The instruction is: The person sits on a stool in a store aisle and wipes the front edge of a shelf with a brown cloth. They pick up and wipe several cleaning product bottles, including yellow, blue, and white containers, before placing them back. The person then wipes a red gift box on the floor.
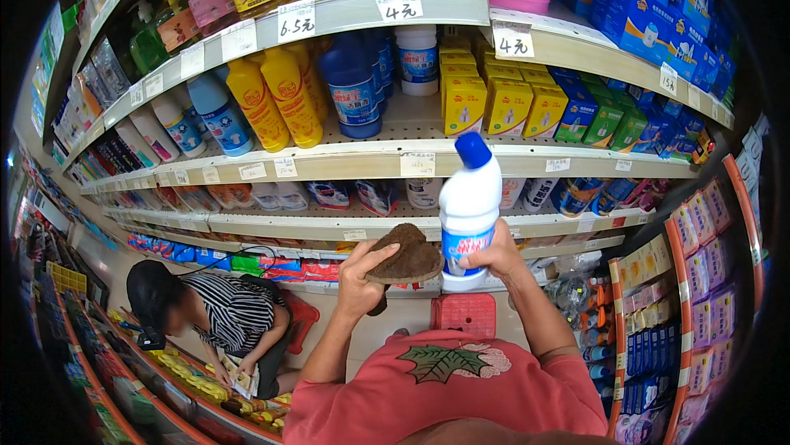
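My left hand (358,275) grips a brown cloth (404,253), bunched up, with one end hanging below the fingers. In my right hand (500,253) is a white plastic bottle (472,192) with a blue cap and a blue label, tilted slightly and held around its lower part. The bottle stands just to the right of the cloth, in front of the shelves. Behind both hands runs the middle shelf (382,152), carrying yellow bottles (290,99), a dark blue bottle (350,90), a white bottle with a blue label (417,59) and small yellow boxes (465,105).
A red plastic stool (464,315) stands on the floor close before me. At the left, a person in a striped shirt (234,309) sits low, hands on packets by a lower shelf. Hanging packets fill a side rack (710,284) at right. Blue boxes (639,25) crowd the upper shelf.
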`<act>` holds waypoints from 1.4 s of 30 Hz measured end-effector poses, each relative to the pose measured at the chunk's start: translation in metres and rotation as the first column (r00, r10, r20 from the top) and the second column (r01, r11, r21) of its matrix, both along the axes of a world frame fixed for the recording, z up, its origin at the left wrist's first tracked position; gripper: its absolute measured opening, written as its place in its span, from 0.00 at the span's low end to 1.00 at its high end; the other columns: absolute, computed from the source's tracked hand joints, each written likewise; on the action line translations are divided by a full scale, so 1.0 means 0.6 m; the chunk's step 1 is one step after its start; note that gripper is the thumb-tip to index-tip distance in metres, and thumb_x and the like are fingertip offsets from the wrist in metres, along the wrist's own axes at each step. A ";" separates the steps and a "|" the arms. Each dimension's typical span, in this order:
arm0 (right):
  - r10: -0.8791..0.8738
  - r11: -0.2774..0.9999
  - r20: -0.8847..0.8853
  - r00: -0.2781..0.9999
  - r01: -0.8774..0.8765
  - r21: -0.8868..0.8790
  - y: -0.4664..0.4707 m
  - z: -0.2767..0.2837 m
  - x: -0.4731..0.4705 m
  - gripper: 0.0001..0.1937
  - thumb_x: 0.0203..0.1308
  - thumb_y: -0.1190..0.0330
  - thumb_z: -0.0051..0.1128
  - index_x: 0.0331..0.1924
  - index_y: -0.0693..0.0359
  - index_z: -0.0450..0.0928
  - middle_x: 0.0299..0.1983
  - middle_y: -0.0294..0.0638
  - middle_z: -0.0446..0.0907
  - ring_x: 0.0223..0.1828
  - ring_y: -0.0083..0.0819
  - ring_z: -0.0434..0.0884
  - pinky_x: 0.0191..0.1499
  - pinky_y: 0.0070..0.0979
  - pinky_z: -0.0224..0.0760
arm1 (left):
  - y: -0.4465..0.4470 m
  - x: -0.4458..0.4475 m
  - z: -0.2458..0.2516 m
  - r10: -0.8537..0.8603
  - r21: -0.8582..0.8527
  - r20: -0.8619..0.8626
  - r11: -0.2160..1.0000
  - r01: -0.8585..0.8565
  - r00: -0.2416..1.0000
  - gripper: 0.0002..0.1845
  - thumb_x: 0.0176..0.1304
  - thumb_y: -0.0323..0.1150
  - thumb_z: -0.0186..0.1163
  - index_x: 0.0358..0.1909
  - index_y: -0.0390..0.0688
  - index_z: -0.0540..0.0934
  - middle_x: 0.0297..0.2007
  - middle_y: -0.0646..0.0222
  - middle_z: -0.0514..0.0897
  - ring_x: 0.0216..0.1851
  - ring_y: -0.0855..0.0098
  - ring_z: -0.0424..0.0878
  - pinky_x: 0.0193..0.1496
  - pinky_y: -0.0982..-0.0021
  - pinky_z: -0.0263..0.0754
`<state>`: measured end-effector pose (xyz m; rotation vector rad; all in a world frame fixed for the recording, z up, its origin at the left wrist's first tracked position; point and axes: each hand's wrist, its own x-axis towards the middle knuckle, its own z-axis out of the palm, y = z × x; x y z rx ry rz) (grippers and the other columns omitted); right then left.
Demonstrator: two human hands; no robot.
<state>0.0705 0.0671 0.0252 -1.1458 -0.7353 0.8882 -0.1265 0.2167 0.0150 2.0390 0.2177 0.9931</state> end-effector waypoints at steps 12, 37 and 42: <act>-0.291 0.948 0.105 0.951 0.272 0.166 0.190 0.141 0.029 0.26 0.31 0.77 0.66 0.42 0.67 0.71 0.33 0.44 0.79 0.32 0.31 0.80 0.40 0.29 0.76 | 0.037 -0.044 -0.039 0.062 -0.119 0.044 0.991 -0.057 0.997 0.26 0.38 0.12 0.52 0.44 0.38 0.81 0.39 0.58 0.80 0.39 0.65 0.79 0.43 0.75 0.71; -0.633 0.774 0.406 0.659 0.541 0.328 0.364 0.095 0.138 0.38 0.25 0.72 0.68 0.50 0.69 0.64 0.43 0.52 0.75 0.45 0.41 0.75 0.51 0.29 0.67 | 0.130 -0.054 -0.071 0.078 -0.235 -0.020 0.969 -0.081 0.997 0.24 0.40 0.12 0.58 0.43 0.39 0.81 0.36 0.62 0.80 0.37 0.69 0.79 0.41 0.76 0.71; -0.710 0.683 0.552 0.437 0.617 0.391 0.350 0.084 0.107 0.40 0.35 0.71 0.68 0.55 0.75 0.57 0.44 0.61 0.73 0.45 0.51 0.74 0.51 0.34 0.66 | 0.131 -0.041 -0.081 0.031 -0.212 -0.019 0.977 -0.035 0.999 0.26 0.38 0.12 0.61 0.44 0.41 0.80 0.36 0.63 0.79 0.38 0.69 0.78 0.41 0.76 0.71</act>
